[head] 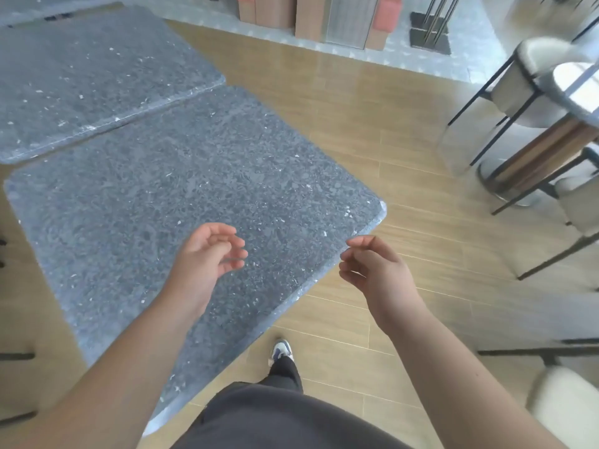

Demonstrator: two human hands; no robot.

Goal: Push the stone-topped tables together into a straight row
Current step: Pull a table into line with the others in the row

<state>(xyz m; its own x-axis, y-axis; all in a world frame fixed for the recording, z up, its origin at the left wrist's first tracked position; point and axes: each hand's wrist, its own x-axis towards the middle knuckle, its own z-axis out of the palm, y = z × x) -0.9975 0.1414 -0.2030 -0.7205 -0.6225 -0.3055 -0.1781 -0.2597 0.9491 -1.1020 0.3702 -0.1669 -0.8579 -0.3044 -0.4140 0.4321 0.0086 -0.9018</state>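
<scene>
Two grey speckled stone-topped tables fill the left of the view. The near table lies right in front of me, and the far table sits beyond it, edge to edge with only a thin seam between them. The far one is shifted left relative to the near one. My left hand hovers over the near table's top with fingers loosely curled, holding nothing. My right hand hangs just off the near table's right edge near its corner, fingers bent, also holding nothing.
Wooden floor runs to the right. A round table with black-legged pale chairs stands at the right. Another pale chair seat is at the lower right. Boxes and pink blocks stand at the back. My foot is below the table edge.
</scene>
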